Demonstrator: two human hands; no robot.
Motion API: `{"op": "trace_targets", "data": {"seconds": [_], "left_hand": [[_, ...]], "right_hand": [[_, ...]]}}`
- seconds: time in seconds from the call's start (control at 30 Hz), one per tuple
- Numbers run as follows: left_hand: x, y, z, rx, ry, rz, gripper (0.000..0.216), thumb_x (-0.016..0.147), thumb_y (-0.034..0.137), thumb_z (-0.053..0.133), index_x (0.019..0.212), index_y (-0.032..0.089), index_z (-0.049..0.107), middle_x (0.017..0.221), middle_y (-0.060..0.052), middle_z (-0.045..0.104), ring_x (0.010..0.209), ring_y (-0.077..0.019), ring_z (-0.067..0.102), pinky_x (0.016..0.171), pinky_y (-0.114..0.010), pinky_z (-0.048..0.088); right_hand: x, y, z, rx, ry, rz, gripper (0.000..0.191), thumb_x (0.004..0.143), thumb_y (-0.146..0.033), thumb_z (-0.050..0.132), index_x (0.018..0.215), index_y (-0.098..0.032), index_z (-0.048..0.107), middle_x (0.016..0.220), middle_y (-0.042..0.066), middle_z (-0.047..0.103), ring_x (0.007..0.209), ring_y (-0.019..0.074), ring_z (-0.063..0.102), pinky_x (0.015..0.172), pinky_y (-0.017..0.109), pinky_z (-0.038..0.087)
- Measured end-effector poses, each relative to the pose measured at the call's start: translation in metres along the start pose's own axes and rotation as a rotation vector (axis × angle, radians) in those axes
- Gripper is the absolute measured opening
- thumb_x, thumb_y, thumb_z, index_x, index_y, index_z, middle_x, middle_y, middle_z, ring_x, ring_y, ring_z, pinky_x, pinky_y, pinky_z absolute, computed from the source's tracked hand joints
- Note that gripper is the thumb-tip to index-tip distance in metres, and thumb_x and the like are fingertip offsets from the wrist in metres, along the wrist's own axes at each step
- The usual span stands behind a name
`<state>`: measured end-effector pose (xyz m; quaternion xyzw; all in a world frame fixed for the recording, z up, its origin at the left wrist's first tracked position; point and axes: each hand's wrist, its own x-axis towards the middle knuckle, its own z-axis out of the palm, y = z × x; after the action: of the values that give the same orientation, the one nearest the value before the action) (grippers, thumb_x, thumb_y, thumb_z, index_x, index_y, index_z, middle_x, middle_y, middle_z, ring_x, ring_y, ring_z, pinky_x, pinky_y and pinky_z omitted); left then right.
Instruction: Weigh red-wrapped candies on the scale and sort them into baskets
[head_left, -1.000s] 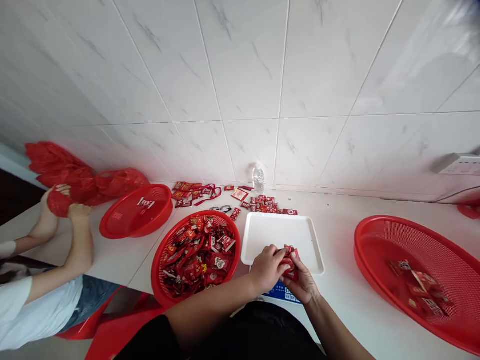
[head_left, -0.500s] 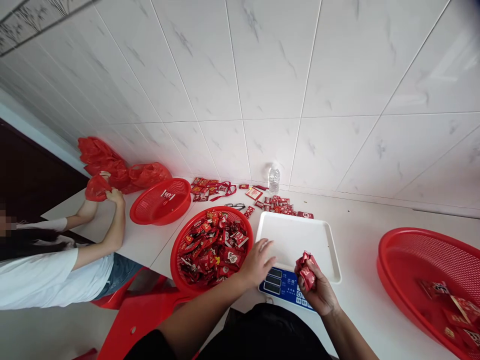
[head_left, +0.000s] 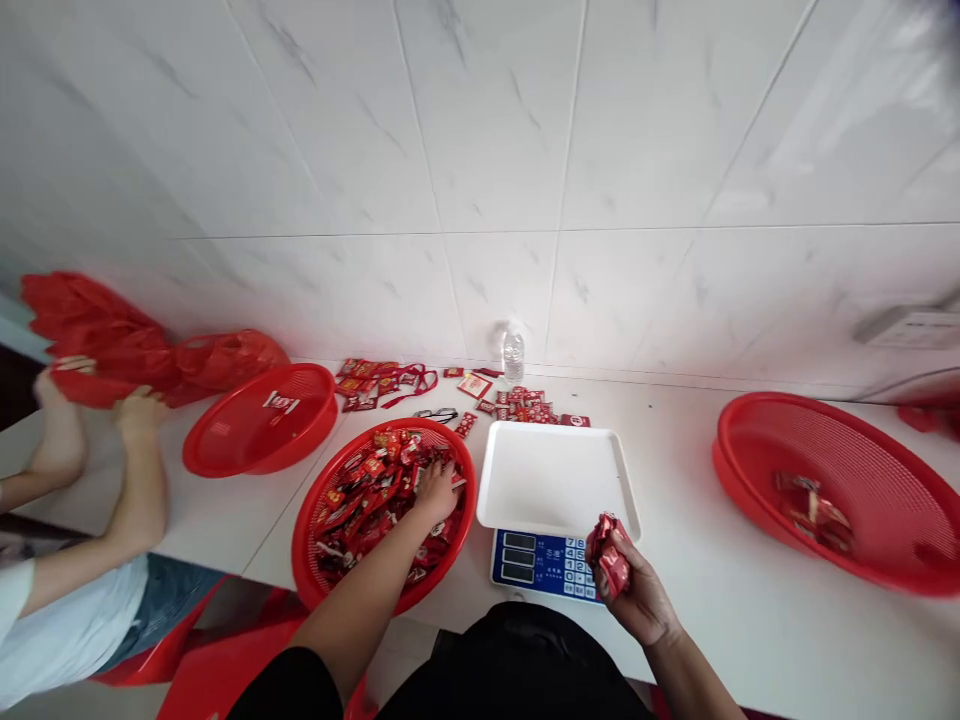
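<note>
My left hand (head_left: 436, 492) is inside the red basket (head_left: 301, 530) heaped with small red packets (head_left: 367, 500). Its fingers reach down among the packets, and their tips are hidden, so I cannot tell what they grip. My right hand (head_left: 634, 590) is closed around a small bunch of shiny red packets (head_left: 611, 560). It hovers over the front right corner of a weighing scale (head_left: 536, 562), covering part of the keypad. The scale's white tray (head_left: 555, 475) carries nothing.
On the left, a co-worker's hands (head_left: 139, 415) are at red plastic bags (head_left: 105, 330), near another red basket (head_left: 259, 425). Packets (head_left: 525, 405), glasses (head_left: 435, 415) and a clear bottle (head_left: 513, 355) lie or stand by the wall. A large red basket (head_left: 832, 460) with some packets is at right.
My left hand has moved from beside the scale tray into the heaped basket. The right hand still holds its packets. My view has turned right, and the co-worker's hands have shifted.
</note>
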<state>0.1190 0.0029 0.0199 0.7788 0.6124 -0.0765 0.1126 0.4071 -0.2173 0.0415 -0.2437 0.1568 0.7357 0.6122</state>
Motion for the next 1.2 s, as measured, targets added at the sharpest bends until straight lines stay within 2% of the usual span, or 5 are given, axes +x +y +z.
{"op": "trace_targets", "data": {"seconds": [0.33, 0.57, 0.9, 1.07, 1.2], "left_hand": [[0.020, -0.002, 0.010, 0.203, 0.174, 0.082, 0.052, 0.087, 0.027, 0.038, 0.136, 0.009, 0.041, 0.137, -0.018, 0.045, 0.128, -0.0284, 0.039, 0.105, -0.038, 0.025], [0.024, 0.000, 0.007, 0.177, 0.191, 0.078, 0.054, 0.085, 0.028, 0.039, 0.136, 0.010, 0.042, 0.135, -0.018, 0.047, 0.125, -0.0314, 0.042, 0.101, -0.042, 0.031], [0.025, -0.002, 0.011, 0.198, 0.188, 0.078, 0.055, 0.085, 0.029, 0.039, 0.137, 0.010, 0.041, 0.137, -0.017, 0.046, 0.126, -0.0310, 0.041, 0.102, -0.042, 0.030], [0.023, -0.001, 0.012, 0.168, 0.199, 0.078, 0.054, 0.085, 0.028, 0.038, 0.137, 0.012, 0.041, 0.137, -0.015, 0.046, 0.128, -0.0294, 0.039, 0.104, -0.041, 0.029], [0.022, -0.001, 0.013, 0.157, 0.189, 0.067, 0.053, 0.087, 0.028, 0.038, 0.138, 0.013, 0.039, 0.138, -0.015, 0.044, 0.128, -0.0296, 0.038, 0.103, -0.041, 0.029]], "right_hand": [[-0.013, -0.061, 0.015, 0.154, -0.053, -0.276, 0.021, 0.076, -0.018, 0.070, 0.095, -0.029, 0.069, 0.092, 0.000, 0.070, 0.086, 0.0130, 0.066, 0.058, 0.018, 0.055], [-0.043, -0.118, 0.014, 0.231, 0.008, -0.516, 0.021, 0.075, -0.017, 0.069, 0.092, -0.029, 0.069, 0.092, 0.000, 0.070, 0.089, 0.0136, 0.065, 0.058, 0.017, 0.055], [-0.096, -0.165, 0.017, 0.116, 0.105, -0.857, 0.026, 0.074, -0.022, 0.067, 0.100, -0.026, 0.064, 0.097, 0.002, 0.068, 0.092, 0.0158, 0.065, 0.059, 0.021, 0.058], [-0.110, -0.198, 0.004, 0.245, 0.291, -1.016, 0.020, 0.078, -0.025, 0.061, 0.098, -0.022, 0.062, 0.096, 0.004, 0.067, 0.090, 0.0160, 0.066, 0.059, 0.022, 0.058], [-0.106, -0.219, -0.018, 0.351, 0.469, -1.028, 0.016, 0.083, -0.025, 0.051, 0.095, -0.021, 0.060, 0.100, 0.004, 0.065, 0.089, 0.0152, 0.067, 0.064, 0.027, 0.060]]}}
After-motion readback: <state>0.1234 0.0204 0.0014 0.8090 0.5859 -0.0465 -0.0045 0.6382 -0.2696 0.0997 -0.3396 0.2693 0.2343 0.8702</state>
